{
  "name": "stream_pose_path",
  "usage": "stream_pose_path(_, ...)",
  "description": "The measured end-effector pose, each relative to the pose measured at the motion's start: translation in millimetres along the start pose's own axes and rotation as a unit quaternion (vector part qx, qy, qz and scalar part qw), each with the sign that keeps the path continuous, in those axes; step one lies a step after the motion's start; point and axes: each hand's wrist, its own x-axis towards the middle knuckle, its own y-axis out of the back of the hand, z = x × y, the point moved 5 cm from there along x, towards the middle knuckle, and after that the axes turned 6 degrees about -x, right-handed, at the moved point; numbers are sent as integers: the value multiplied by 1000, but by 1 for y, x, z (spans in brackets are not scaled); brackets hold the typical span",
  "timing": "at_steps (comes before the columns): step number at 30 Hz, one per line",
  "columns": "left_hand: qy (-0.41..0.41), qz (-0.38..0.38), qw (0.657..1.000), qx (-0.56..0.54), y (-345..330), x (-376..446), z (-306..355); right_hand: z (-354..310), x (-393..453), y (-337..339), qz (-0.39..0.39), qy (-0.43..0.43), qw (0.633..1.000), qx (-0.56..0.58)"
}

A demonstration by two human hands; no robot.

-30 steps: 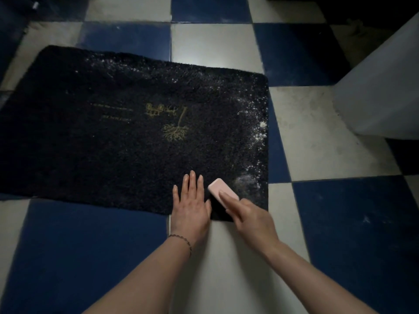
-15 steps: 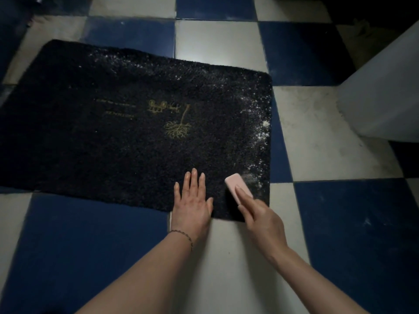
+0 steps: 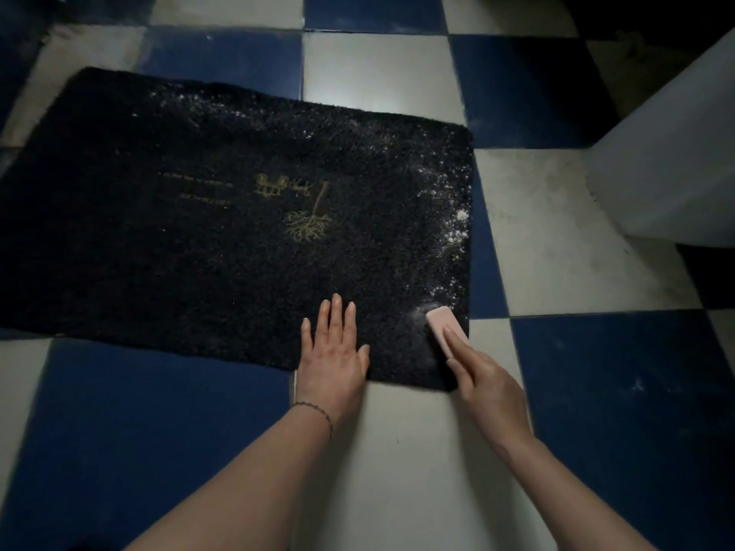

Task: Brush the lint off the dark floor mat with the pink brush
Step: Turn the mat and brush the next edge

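Your right hand (image 3: 487, 385) has slid the pink brush (image 3: 446, 330), pinched under its fingers, outward to the dark floor mat (image 3: 199, 240)'s near corner, so lint (image 3: 453, 228) beyond those fingertips remains. Left hand (image 3: 332, 355) stays flat, fingers spread.

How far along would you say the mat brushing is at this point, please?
Early on. The mat looks mostly dark and clean at its left and middle. The right hand works the pink brush at the near right corner while the left hand presses the mat flat. White lint along the right edge and far side remains.
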Motion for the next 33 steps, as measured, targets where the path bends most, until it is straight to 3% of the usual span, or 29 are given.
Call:
stream_pose_path(10,1,-5,1000,6,-3,3,-1,-50,-23,-30,-34,130,990,-36)
stream_pose_path(15,-1,8,1000,-9,-3,1,0,9,-13,0,-5,30,999,-23)
stream_pose_path(19,2,3,1000,-14,0,0,0,6,-15,-2,-2,-1,1000,9)
stream_pose_path(28,12,-23,1000,-12,-3,4,2,-69,-14,-29,-24,116,993,-13)
stream_pose_path(33,7,-7,1000,-20,-2,3,1,-29,2,-10,-23,98,992,-70)
